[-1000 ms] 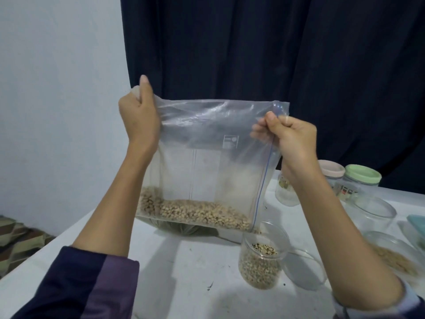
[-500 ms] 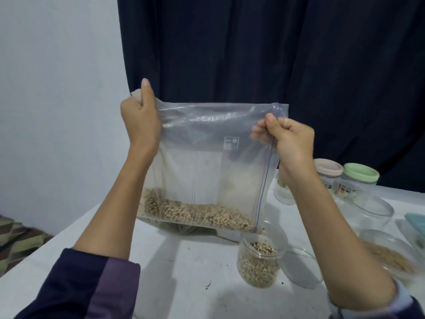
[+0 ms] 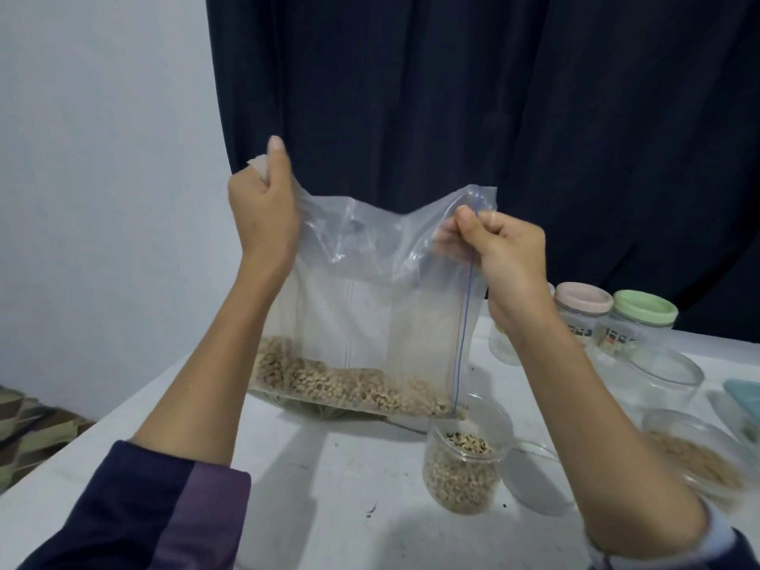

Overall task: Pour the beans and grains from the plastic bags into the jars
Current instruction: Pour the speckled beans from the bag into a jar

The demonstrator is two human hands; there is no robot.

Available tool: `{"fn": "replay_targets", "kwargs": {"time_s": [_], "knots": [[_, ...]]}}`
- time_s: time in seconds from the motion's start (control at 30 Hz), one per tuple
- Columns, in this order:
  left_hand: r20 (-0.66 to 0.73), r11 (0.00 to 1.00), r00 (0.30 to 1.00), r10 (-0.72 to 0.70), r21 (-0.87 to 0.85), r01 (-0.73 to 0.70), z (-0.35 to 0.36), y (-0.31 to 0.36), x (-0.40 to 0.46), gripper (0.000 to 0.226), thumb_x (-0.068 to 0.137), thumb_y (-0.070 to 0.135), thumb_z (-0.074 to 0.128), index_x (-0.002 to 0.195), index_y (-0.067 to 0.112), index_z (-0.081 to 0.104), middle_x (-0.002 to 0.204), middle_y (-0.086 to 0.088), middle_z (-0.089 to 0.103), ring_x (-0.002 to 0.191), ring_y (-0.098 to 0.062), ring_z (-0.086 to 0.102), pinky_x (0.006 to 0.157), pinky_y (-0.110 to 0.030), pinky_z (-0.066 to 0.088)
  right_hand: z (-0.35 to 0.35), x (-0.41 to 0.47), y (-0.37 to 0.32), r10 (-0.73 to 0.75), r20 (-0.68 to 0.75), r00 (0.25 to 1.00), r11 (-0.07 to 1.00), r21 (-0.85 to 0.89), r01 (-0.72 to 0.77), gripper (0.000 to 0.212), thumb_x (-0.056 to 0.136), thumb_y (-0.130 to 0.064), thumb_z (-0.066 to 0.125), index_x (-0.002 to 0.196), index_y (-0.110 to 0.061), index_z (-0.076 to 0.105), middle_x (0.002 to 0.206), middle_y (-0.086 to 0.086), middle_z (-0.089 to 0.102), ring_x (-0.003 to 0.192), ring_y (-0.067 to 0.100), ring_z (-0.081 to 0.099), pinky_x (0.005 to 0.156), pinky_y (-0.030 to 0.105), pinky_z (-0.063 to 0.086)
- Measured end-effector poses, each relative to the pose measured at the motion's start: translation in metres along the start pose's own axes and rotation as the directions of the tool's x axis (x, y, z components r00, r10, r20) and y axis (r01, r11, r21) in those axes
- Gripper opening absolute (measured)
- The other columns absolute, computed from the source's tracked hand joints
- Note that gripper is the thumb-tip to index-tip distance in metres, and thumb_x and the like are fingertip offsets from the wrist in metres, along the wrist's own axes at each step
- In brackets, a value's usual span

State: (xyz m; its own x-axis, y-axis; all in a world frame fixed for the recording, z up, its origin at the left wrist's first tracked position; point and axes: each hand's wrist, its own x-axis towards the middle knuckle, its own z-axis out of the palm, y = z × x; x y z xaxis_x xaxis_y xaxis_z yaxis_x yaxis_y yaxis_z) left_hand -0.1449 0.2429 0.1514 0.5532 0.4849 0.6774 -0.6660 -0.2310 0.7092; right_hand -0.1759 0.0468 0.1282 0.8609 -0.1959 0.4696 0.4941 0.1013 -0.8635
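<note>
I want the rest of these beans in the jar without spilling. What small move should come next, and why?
Probably tip the plastic bag so its blue-edged lower corner drops over the open jar. Both the left hand and the right hand grip the top corners, the beans lie along the bottom, and that corner already hangs right above the jar's mouth.

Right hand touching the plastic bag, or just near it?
Touching. The head view shows the right hand pinching the upper right corner of the plastic bag, fingers curled onto the film beside its blue seam.
</note>
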Motion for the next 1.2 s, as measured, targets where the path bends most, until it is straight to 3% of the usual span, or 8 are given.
{"fn": "replay_targets", "kwargs": {"time_s": [0.2, 0.37, 0.53, 0.67, 0.83, 1.0, 1.13, 1.2], "knots": [[-0.081, 0.999, 0.996, -0.044, 0.000, 0.044, -0.014, -0.001, 0.008, 0.051, 0.100, 0.026, 0.042, 0.055, 0.021, 0.020, 0.038, 0.015, 0.023, 0.042, -0.003, 0.022, 0.044, -0.019, 0.021, -0.011, 0.005, -0.006, -0.001, -0.045, 0.999, 0.999, 0.033, 0.003, 0.021, 0.094, -0.008, 0.058, 0.076, -0.004, 0.068, 0.065, 0.001, 0.071, 0.063, 0.015, 0.070, 0.068, 0.023, 0.057], [0.003, 1.000, 1.000, -0.020, 0.017, 0.020, 0.000, -0.001, -0.003, 0.054, 0.101, 0.023, 0.042, 0.052, 0.021, 0.020, 0.036, 0.015, 0.025, 0.039, -0.003, 0.025, 0.044, -0.019, 0.023, 0.006, -0.002, -0.001, -0.014, 0.015, 1.000, 1.000, -0.007, 0.014, 0.021, 0.094, -0.005, 0.058, 0.076, -0.001, 0.069, 0.064, 0.003, 0.070, 0.063, 0.013, 0.069, 0.070, 0.024, 0.058], [-0.092, 0.999, 0.995, -0.045, 0.017, 0.047, -0.014, -0.004, 0.006, 0.051, 0.101, 0.024, 0.041, 0.055, 0.021, 0.019, 0.035, 0.016, 0.025, 0.038, -0.002, 0.024, 0.044, -0.015, 0.022, -0.007, 0.005, -0.005, -0.015, -0.038, 0.999, 1.000, 0.023, 0.016, 0.021, 0.094, -0.006, 0.058, 0.076, -0.002, 0.068, 0.067, 0.006, 0.069, 0.061, 0.013, 0.068, 0.065, 0.022, 0.056], [0.012, 1.000, 1.000, -0.018, 0.013, 0.018, -0.002, -0.005, 0.000, 0.056, 0.099, 0.027, 0.042, 0.047, 0.028, 0.022, 0.038, 0.016, 0.025, 0.043, -0.005, 0.024, 0.045, -0.023, 0.023, 0.011, -0.001, -0.001, -0.018, 0.017, 1.000, 1.000, -0.010, 0.018, 0.023, 0.094, -0.002, 0.056, 0.074, 0.002, 0.067, 0.064, 0.004, 0.068, 0.061, 0.012, 0.068, 0.070, 0.027, 0.059], [-0.093, 0.999, 0.995, -0.040, 0.028, 0.043, -0.018, -0.005, 0.009, 0.051, 0.101, 0.026, 0.042, 0.055, 0.022, 0.018, 0.036, 0.015, 0.023, 0.041, -0.003, 0.021, 0.045, -0.020, 0.020, -0.005, 0.007, -0.005, -0.015, -0.043, 0.999, 1.000, -0.019, 0.015, 0.022, 0.094, -0.007, 0.059, 0.074, -0.004, 0.068, 0.064, 0.001, 0.069, 0.061, 0.013, 0.068, 0.076, 0.028, 0.059], [0.007, 1.000, 1.000, -0.015, 0.007, 0.015, -0.003, -0.001, 0.003, 0.053, 0.100, 0.025, 0.043, 0.052, 0.023, 0.020, 0.041, 0.016, 0.024, 0.045, -0.006, 0.024, 0.045, -0.023, 0.022, 0.010, 0.000, -0.001, -0.014, 0.000, 1.000, 1.000, -0.004, 0.014, 0.022, 0.094, -0.003, 0.057, 0.074, -0.001, 0.067, 0.062, 0.002, 0.068, 0.058, 0.011, 0.067, 0.068, 0.025, 0.059], [-0.087, 0.999, 0.996, -0.033, 0.006, 0.033, -0.016, 0.001, 0.011, 0.052, 0.100, 0.025, 0.042, 0.055, 0.022, 0.019, 0.037, 0.015, 0.023, 0.042, -0.003, 0.022, 0.045, -0.020, 0.021, -0.004, 0.006, -0.005, -0.013, -0.051, 0.999, 1.000, 0.019, 0.014, 0.022, 0.094, -0.007, 0.058, 0.075, -0.005, 0.068, 0.063, 0.000, 0.069, 0.060, 0.012, 0.068, 0.073, 0.028, 0.059], [-0.054, 1.000, 0.998, -0.016, 0.007, 0.016, -0.010, 0.003, 0.007, 0.052, 0.100, 0.024, 0.042, 0.053, 0.022, 0.021, 0.037, 0.016, 0.025, 0.041, -0.002, 0.024, 0.045, -0.020, 0.022, 0.000, 0.004, -0.003, -0.010, -0.027, 1.000, 1.000, 0.025, 0.010, 0.021, 0.094, -0.006, 0.057, 0.076, -0.003, 0.068, 0.065, 0.003, 0.068, 0.060, 0.011, 0.067, 0.070, 0.026, 0.059]]}}
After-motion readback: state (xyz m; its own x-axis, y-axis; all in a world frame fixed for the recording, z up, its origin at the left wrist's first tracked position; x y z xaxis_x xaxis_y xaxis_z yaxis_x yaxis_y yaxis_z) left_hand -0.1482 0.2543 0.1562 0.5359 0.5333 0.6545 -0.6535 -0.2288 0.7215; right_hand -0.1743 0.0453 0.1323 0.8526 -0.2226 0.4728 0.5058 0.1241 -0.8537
